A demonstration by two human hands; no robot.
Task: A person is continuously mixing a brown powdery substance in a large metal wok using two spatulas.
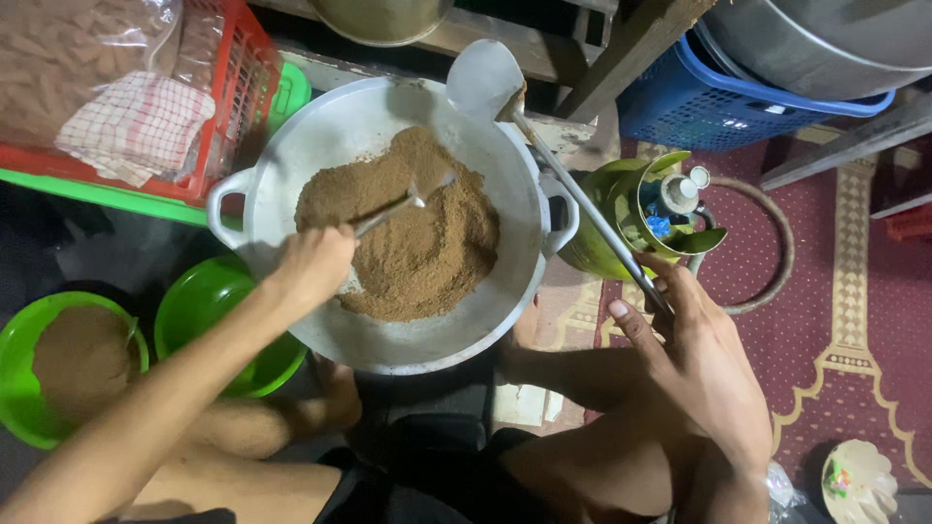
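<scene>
Bare knees frame the big aluminium wok (291, 155), heaped with loose brown powder (408, 228) that looks dry, light and easily spilled. Left hand (313, 264) is closed round a metal spoon (398, 206), forearm reaching in diagonally, its tip in the powder. Right hand (701, 357) grips the long ladle (544, 146) by its stiff handle, bowl resting on the far rim.

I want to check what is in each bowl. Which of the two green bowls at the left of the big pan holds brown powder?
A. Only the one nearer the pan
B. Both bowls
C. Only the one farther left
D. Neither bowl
C: the far-left green bowl is filled with brown powder, while the green bowl beside the pan shows only its bare green inside.
</scene>
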